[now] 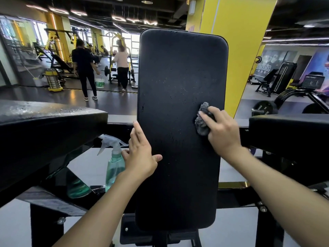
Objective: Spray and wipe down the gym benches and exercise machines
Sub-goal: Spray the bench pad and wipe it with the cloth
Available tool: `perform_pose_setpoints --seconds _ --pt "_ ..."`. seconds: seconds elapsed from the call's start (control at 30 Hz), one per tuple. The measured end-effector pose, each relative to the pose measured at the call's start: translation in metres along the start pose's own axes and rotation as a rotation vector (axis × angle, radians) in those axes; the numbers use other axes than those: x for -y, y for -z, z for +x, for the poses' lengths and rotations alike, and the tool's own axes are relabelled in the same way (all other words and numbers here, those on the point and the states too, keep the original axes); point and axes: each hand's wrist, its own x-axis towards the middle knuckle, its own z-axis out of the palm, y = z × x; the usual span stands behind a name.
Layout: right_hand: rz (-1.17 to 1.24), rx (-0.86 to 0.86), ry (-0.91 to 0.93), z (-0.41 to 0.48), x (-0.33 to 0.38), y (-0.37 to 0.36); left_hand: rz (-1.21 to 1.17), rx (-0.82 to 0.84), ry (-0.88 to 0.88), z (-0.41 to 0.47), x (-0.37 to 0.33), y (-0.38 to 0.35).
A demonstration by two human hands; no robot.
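Note:
A tall black upright pad (pixel 179 86) of an exercise machine fills the centre, with faint specks on its face. My right hand (pixel 220 129) grips a crumpled grey cloth (pixel 203 118) and presses it against the pad near its right edge. My left hand (pixel 140 154) is at the pad's left edge, index finger straight along the edge and thumb on the pad's face. Its lower fingers curl at the neck of a clear green-tinted spray bottle (pixel 114 168), which sits just left of the pad and is partly hidden by the hand.
Black arm pads flank me, a wet-looking one at left (pixel 49 114) and another at right (pixel 288 129). The machine's black frame (pixel 236 196) runs below. A yellow pillar (pixel 236 24) rises behind. Two people (pixel 85 68), a bucket (pixel 99 83) and a vacuum (pixel 53 81) stand at far left.

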Motion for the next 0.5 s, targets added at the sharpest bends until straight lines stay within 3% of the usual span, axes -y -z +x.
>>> perform_pose_setpoints --seconds 0.07,0.2,0.23,0.33,0.4,0.43,0.5 --pt "0.022 0.009 0.025 -0.024 0.021 -0.008 -0.002 -0.003 -0.005 0.000 0.000 0.000" --pt "-0.002 0.171 0.455 -0.039 0.010 0.003 0.002 -0.003 -0.002 0.000 0.000 0.000" --pt "-0.021 0.163 0.442 -0.030 -0.002 0.005 -0.001 -0.004 -0.001 0.000 0.000 0.000" --pt "-0.014 0.021 0.040 -0.006 -0.017 0.003 -0.009 -0.002 -0.003 0.000 -0.001 0.000" --pt "-0.009 -0.022 -0.081 -0.019 0.000 -0.005 -0.012 0.002 -0.002 -0.001 0.000 -0.001" --pt "0.001 0.002 -0.044 -0.032 0.009 -0.008 -0.013 0.001 -0.002 -0.001 0.000 -0.001" --pt "0.006 0.098 0.197 -0.054 0.015 -0.002 -0.015 -0.005 -0.003 0.000 0.000 -0.001"
